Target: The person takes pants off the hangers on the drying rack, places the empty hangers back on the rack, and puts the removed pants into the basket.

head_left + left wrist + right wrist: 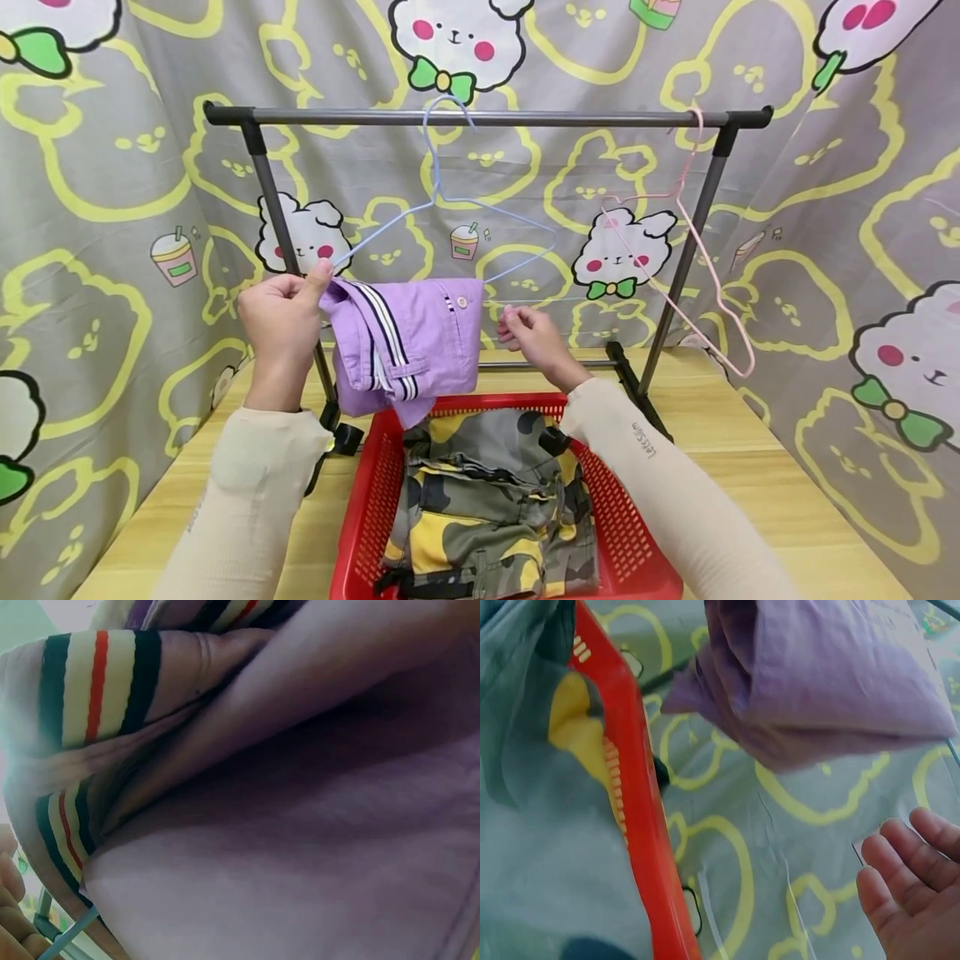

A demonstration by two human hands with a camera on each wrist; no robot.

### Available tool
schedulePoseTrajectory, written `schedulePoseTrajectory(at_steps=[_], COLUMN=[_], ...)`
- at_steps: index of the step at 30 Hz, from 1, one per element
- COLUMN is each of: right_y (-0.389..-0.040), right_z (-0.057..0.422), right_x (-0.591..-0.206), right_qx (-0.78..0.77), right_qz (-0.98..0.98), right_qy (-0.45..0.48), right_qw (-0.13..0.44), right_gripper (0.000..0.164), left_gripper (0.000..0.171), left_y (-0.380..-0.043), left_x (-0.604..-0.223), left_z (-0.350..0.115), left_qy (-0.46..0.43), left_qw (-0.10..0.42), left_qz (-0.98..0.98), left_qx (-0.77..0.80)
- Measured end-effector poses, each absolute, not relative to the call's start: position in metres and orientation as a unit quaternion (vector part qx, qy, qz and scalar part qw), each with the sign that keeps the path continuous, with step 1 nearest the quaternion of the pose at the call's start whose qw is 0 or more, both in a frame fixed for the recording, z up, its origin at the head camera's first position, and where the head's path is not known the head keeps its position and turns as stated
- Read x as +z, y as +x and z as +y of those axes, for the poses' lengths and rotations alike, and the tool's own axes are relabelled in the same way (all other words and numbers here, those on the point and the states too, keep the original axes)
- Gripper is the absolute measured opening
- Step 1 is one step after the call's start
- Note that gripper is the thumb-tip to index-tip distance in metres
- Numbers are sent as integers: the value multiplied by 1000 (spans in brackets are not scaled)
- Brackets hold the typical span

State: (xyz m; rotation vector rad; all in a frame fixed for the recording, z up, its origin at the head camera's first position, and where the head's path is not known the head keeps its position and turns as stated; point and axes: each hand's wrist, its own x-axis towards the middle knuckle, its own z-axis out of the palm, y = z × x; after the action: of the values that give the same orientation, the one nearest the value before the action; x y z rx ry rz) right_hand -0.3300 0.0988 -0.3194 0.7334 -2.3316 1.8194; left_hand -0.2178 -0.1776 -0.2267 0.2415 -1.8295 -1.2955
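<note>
Folded purple pants (420,333) with a striped side band and a small button hang at the lower left of a blue hanger (437,167), whose hook is over the rack's bar. My left hand (283,321) pinches the top left corner of the pants, close to the hanger's left end, thumb uppermost. In the left wrist view the purple cloth (300,862) fills most of the picture. Just right of the pants is my right hand (536,337), apart from the cloth; in the right wrist view its fingers (900,874) are relaxed, with nothing held.
A grey clothes rack (525,118) stands on the wooden table (750,467), with a pink hanger (697,233) at its right end. In front, a red basket (356,525) holds camouflage clothing (480,508). A patterned curtain (847,217) surrounds the table.
</note>
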Motion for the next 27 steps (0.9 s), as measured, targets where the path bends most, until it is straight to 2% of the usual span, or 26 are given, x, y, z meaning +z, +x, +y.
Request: schedulePoseTrajectory(at_steps=[8,16,27], right_y=[-322,-313,-309], right_z=[79,67,58], right_x=[-321,-319,-320], right_qx=[587,678,739], right_qz=[-762,-676,-593], right_qy=[272,282,304], right_qw=[39,-62,-100], right_gripper=[39,51,28], left_gripper=[61,55,56], left_y=[-215,-214,-219], left_x=[-230,-232,-241], left_z=[-172,-167,-166], left_qy=[89,86,86], left_qw=[437,438,448], left_qz=[-738,-740,-736], left_qx=[-506,-503,-500])
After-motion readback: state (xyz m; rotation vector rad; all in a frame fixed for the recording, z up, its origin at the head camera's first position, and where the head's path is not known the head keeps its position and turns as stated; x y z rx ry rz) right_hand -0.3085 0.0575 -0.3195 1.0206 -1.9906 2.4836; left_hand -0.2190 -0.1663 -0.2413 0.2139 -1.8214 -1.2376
